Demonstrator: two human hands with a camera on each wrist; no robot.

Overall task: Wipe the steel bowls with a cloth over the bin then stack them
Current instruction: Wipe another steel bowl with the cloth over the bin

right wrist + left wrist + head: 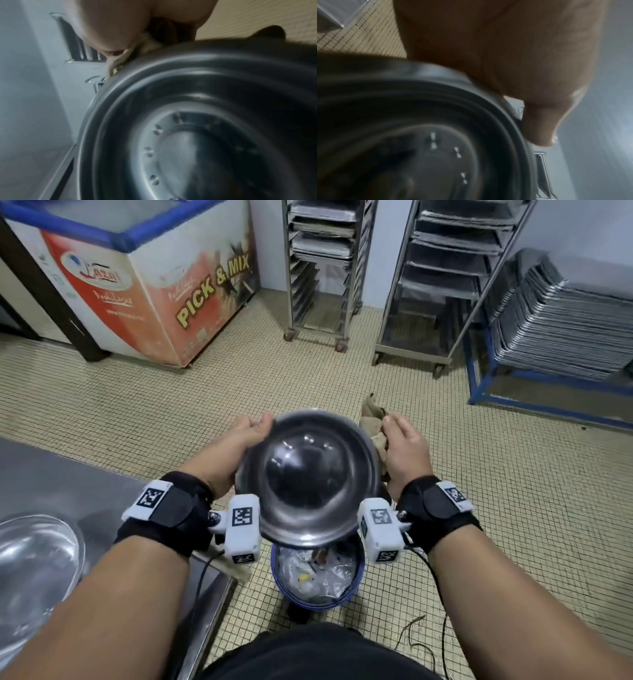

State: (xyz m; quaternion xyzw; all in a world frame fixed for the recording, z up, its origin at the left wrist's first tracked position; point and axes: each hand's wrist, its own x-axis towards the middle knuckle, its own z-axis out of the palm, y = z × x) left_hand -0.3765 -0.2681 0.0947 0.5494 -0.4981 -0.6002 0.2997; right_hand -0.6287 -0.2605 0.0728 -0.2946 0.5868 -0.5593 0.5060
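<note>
You are holding one steel bowl point(310, 484) up in the air with both hands, and its open side faces you. Your left hand point(236, 446) holds the bowl's left edge, with the thumb curled over the rim. Your right hand point(404, 450) presses a brown cloth point(371, 422) against the right side of the bowl, fingers wrapped round the cloth. The blue bin point(317, 577) sits on the floor, right under the near edge of the bowl, full of plastic trash.

Here is what could go wrong, I think. The bowl is smooth and shiny, so it is likely slippery. Your left hand only has the edge. If you rub hard with the cloth, the bowl could twist out of that hold and drop into the bin, or bang on the tiled floor point(171, 412). Keep the thumb tight on the rim.

Most of the bowl hangs past the far side of the bin. Crumbs or drops could fall on the floor and not in the trash. Pull the bowl a bit closer to you.

The cloth is bunched up with loose ends sticking out. A loose end could slip from your fingers.

A second bowl point(34, 573) waits on the bench point(68, 474) to your left, near the corner. When you stack, set the bowl down gently so neither one slides off.
</note>
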